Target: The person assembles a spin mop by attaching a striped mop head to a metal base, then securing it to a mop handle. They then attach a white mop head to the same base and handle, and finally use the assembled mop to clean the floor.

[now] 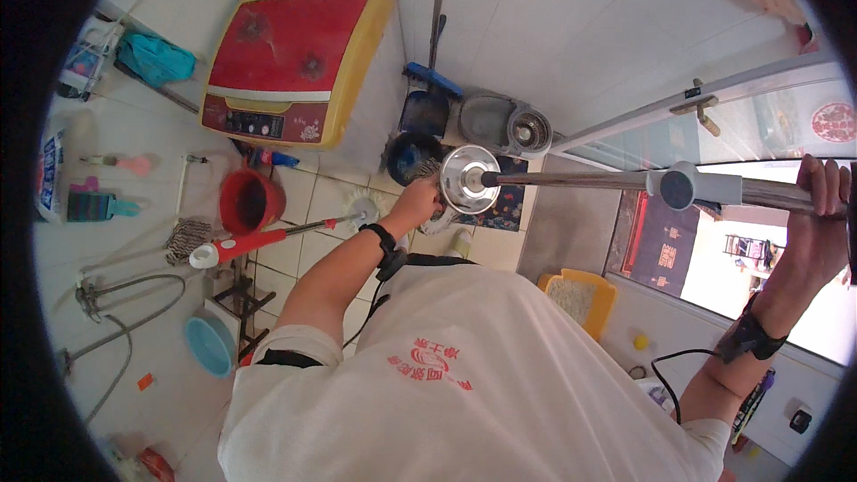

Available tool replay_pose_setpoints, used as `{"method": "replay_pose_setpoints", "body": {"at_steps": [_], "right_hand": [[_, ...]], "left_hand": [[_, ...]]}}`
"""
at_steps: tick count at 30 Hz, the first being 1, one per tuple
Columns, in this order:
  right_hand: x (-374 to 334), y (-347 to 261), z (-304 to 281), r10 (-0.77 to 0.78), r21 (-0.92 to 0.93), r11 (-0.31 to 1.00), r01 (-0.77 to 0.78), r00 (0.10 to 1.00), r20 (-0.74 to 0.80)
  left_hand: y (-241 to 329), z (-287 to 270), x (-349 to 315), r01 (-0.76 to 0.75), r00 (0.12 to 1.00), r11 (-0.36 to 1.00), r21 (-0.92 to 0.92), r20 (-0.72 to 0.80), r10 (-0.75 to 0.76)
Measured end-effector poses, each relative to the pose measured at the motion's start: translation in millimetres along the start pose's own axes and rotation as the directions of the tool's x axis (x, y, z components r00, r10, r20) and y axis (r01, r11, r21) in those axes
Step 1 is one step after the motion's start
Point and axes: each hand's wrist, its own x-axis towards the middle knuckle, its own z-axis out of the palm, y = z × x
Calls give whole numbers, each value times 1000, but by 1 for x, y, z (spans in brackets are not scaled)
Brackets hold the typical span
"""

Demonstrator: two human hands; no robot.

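A mop with a metal pole (580, 180) lies across in front of me, nearly level. My right hand (823, 186) is wrapped round the pole's far right end, beyond a white plastic joint (680, 186). At the other end is a shiny round metal mop head (470, 180), with greyish strands showing at its left edge. My left hand (418, 205) is closed on that edge; its fingertips are partly hidden. Both wrists wear black bands with a cable.
A yellow and red washing machine (286, 45) stands far left. Near it are a red bucket (252, 199), a red-handled mop (250, 241) and a dark basin (415, 157). A grey mop bucket (500, 120) sits beside the door (705, 112). A yellow litter tray (580, 299) is at right.
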Motion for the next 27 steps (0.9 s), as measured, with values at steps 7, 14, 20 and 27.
{"method": "replay_pose_setpoints", "body": {"at_steps": [7,14,20,27], "right_hand": [[-9,16,-10,42,21,999,-40,997,-72],[-9,18,-30,99,52,994,-99,995,-11],[-5,20,-31,75,33,997,-74,996,-51],[2,22,-27,81,20,997,-80,996,-30]], "left_hand": [[-62,35,-6,253,942,964,82,-247,-226],[-118,31,12,597,710,625,-502,-32,-704],[-111,24,24,519,720,122,-846,356,-596],[-75,23,38,517,814,133,-846,438,-381]]}}
